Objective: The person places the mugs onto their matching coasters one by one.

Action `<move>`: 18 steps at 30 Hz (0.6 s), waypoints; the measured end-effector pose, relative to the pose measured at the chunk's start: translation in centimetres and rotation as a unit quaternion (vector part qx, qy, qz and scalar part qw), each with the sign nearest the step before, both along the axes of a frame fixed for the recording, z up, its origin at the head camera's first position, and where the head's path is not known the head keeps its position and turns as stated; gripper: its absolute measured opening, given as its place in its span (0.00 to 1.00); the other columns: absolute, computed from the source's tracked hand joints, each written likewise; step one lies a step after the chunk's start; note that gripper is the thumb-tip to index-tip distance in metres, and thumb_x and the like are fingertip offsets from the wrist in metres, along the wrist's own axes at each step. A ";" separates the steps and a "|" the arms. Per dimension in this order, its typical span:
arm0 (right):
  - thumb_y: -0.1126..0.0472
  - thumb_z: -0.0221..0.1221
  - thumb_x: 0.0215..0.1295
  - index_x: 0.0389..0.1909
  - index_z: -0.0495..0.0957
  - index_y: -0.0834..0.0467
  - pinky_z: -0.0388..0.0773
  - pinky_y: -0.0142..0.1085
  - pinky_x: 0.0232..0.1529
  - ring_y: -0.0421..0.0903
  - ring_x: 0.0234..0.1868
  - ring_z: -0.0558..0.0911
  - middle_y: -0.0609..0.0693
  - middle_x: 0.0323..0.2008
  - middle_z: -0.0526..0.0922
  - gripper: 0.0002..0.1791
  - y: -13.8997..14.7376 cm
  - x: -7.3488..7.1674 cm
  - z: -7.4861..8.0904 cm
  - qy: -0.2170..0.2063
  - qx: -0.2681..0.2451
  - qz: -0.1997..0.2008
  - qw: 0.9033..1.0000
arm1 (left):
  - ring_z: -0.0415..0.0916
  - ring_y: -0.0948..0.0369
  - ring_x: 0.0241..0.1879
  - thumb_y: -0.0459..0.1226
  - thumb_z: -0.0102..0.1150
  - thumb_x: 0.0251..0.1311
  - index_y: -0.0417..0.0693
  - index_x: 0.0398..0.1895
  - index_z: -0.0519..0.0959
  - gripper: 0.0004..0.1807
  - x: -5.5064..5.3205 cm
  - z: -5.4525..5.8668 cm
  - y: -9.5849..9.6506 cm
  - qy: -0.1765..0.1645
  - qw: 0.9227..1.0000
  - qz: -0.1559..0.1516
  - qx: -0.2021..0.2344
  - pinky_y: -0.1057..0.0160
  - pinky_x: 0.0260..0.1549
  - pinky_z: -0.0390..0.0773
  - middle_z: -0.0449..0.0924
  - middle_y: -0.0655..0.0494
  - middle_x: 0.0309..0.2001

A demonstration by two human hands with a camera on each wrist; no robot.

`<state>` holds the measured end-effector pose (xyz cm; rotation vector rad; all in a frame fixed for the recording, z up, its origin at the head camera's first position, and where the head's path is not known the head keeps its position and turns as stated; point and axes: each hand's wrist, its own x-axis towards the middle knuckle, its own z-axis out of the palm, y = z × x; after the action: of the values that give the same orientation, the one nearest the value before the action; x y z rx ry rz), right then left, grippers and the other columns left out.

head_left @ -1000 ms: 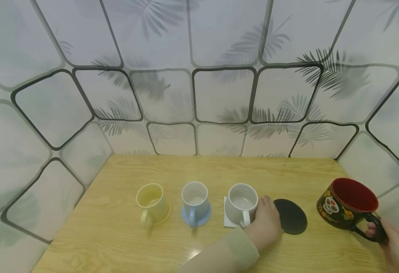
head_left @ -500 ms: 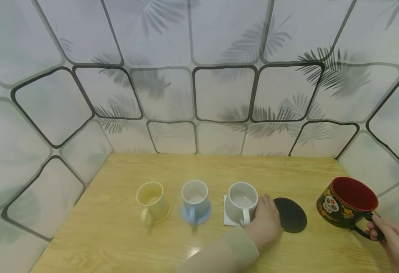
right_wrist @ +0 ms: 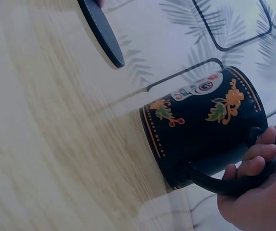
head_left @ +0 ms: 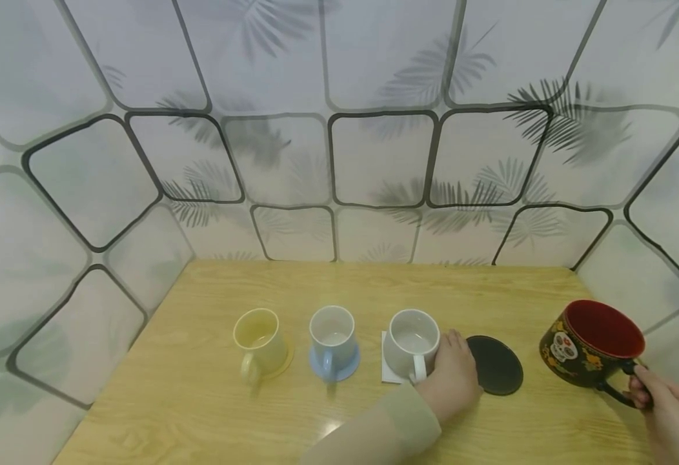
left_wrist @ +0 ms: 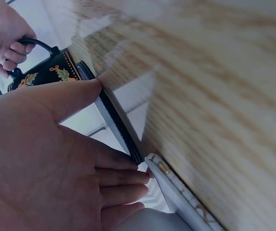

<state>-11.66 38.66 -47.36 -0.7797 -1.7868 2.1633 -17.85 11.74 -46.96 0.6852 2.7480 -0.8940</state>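
Observation:
In the head view my right hand [head_left: 673, 410] grips the black handle of a large black mug [head_left: 577, 361] with a red inside, a painted skull and flowers. The right wrist view shows the fingers curled round that handle [right_wrist: 215, 185]. My left hand [head_left: 452, 381] lies between a white mug [head_left: 400, 355] on a white square coaster [head_left: 387, 374] and a round black coaster [head_left: 496, 365]. Seen from the left wrist, the left fingers [left_wrist: 123, 195] are extended, with the thumb tip and index fingertip right at the black coaster's edge.
Left of the white mug stand a blue mug [head_left: 334, 349] on a blue round coaster [head_left: 348, 371] and a yellow mug [head_left: 261, 349] on a yellow one. Their handles face the front. A patterned wall [head_left: 374, 236] borders the wooden table [head_left: 212, 413] at the back and sides.
My right hand has shifted slightly on the black mug's handle, its thumb now lying over the top. The left hand and the mugs hold their places.

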 end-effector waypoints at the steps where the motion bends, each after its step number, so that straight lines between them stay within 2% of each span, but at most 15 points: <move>1: 0.59 0.49 0.84 0.21 0.81 0.52 0.72 0.26 0.27 0.37 0.24 0.69 0.39 0.20 0.74 0.26 -0.2 -0.1 0.1 -0.003 -0.009 -0.018 1.000 | 0.52 0.69 0.83 0.77 0.35 0.69 0.74 0.83 0.57 0.43 0.0 0.0 0.0 0.000 1.000 -0.001 0.000 0.67 0.81 0.58 0.55 0.70 0.84; 6: 0.61 0.51 0.83 0.18 0.79 0.57 0.70 0.25 0.27 0.38 0.26 0.65 0.41 0.20 0.72 0.26 -1.2 -0.4 -0.1 0.004 -0.031 -0.082 0.996 | 0.52 0.69 0.83 0.77 0.35 0.70 0.74 0.83 0.57 0.43 0.0 -0.1 0.1 -0.001 1.000 0.000 0.002 0.66 0.81 0.58 0.55 0.70 0.84; 10: 0.62 0.51 0.83 0.18 0.78 0.60 0.68 0.26 0.29 0.40 0.27 0.63 0.43 0.20 0.69 0.27 -1.9 -0.3 -0.1 0.024 -0.037 -0.103 0.994 | 0.51 0.69 0.84 0.76 0.33 0.70 0.74 0.83 0.56 0.43 -0.1 -0.2 0.1 -0.002 1.000 0.000 -0.004 0.67 0.81 0.57 0.54 0.71 0.84; 15: 0.60 0.53 0.82 0.18 0.79 0.60 0.69 0.25 0.30 0.40 0.28 0.64 0.42 0.20 0.70 0.26 -2.8 -0.5 0.4 0.007 -0.040 -0.136 0.990 | 0.52 0.69 0.83 0.77 0.34 0.69 0.73 0.83 0.56 0.44 -0.1 -0.3 0.1 0.000 1.000 0.001 0.002 0.67 0.81 0.57 0.55 0.70 0.84; 18: 0.59 0.53 0.82 0.18 0.79 0.59 0.68 0.25 0.31 0.40 0.28 0.64 0.42 0.20 0.70 0.26 -3.1 -0.4 0.3 0.011 -0.034 -0.135 0.990 | 0.52 0.69 0.83 0.77 0.34 0.69 0.73 0.83 0.57 0.44 -0.1 -0.4 0.2 0.002 1.000 0.003 0.004 0.67 0.81 0.58 0.55 0.70 0.84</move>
<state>-12.04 35.60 -47.03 -0.9489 -1.5055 2.0537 -17.96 11.92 -47.34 0.6755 2.7569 -0.8858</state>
